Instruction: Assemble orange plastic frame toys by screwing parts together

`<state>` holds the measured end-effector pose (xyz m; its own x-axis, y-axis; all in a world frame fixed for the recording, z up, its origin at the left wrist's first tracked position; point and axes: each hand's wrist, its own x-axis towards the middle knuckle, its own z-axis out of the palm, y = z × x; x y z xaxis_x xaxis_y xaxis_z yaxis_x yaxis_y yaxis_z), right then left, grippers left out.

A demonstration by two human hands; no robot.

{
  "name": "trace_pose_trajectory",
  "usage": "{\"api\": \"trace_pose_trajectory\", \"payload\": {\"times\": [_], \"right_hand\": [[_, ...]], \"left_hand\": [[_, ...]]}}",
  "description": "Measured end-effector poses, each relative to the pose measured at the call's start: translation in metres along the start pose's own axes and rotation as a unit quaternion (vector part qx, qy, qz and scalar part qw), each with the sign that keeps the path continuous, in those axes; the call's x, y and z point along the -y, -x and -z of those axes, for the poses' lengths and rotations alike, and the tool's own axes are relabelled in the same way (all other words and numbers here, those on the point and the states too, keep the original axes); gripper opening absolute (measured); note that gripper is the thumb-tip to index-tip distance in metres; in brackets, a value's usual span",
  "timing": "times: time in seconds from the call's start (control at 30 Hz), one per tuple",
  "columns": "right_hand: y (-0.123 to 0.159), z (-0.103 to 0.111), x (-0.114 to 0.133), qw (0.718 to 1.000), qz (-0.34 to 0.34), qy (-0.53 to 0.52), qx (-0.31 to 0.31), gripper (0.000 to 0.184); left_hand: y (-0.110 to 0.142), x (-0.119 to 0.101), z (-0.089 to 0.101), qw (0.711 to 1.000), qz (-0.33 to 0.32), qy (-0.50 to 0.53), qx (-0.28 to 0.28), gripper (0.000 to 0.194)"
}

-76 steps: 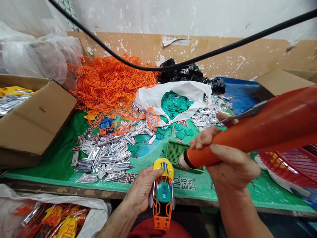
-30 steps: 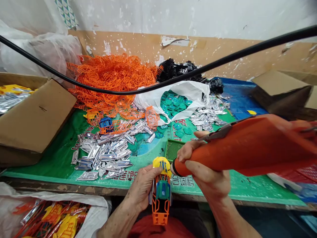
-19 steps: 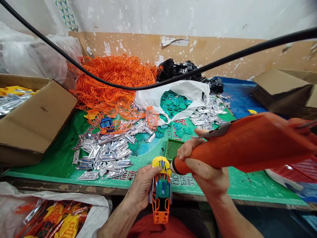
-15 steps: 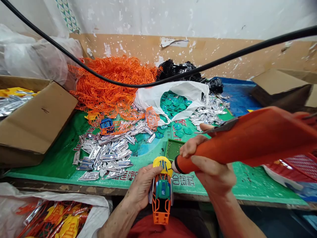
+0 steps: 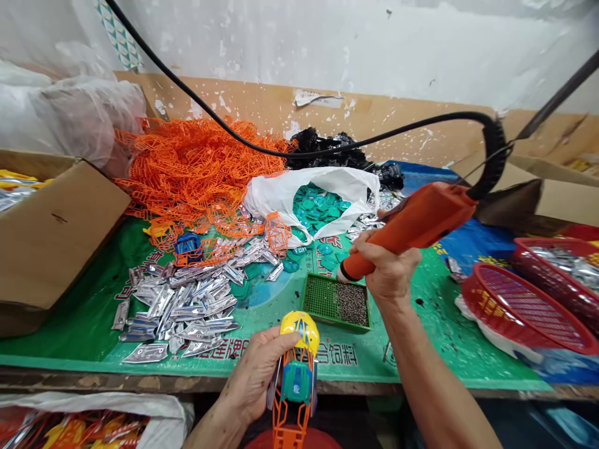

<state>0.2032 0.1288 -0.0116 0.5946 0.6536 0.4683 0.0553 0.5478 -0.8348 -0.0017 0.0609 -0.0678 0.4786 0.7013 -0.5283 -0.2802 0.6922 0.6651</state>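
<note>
Observation: the left hand (image 5: 258, 377) is closed around a plastic toy car (image 5: 296, 380), its thumb lying just behind the yellow nose cap (image 5: 300, 328). The car is held upright, nose away from the person, over the front edge of the desk (image 5: 187, 381). Its teal body (image 5: 296, 381) sits inside an orange lattice frame (image 5: 287, 424), which extends toward the person. The right hand (image 5: 388, 268) is closed around an orange corded tool (image 5: 416, 218), its tip near a green perforated tray (image 5: 318, 299) holding dark granules (image 5: 352, 304) and not touching the car. A coiled black cord (image 5: 493, 149) rises from the tool's rear. Assessment: the car appears light and stiff, with smooth surfaces that may be slightly slippery. The thin lattice struts look fragile, so the nose cap and teal body seem the safer places to hold. Nearby are silver metallic pieces (image 5: 178, 305) and a heap of orange lattice frames (image 5: 191, 174).
</note>
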Motion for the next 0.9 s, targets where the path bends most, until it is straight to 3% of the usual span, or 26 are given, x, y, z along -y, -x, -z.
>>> {"api": "trace_pose_trajectory", "payload": {"times": [0.37, 0.9], "right_hand": [[0.003, 0.000, -0.020, 1.000, 0.003, 0.024, -0.017, 0.017], [0.007, -0.002, -0.021, 0.999, -0.013, 0.037, -0.011, 0.011]], "left_hand": [[-0.002, 0.000, -0.001, 1.000, 0.009, -0.007, -0.022, 0.030], [-0.001, -0.004, 0.000, 0.999, 0.027, -0.025, -0.029, 0.040]]}}
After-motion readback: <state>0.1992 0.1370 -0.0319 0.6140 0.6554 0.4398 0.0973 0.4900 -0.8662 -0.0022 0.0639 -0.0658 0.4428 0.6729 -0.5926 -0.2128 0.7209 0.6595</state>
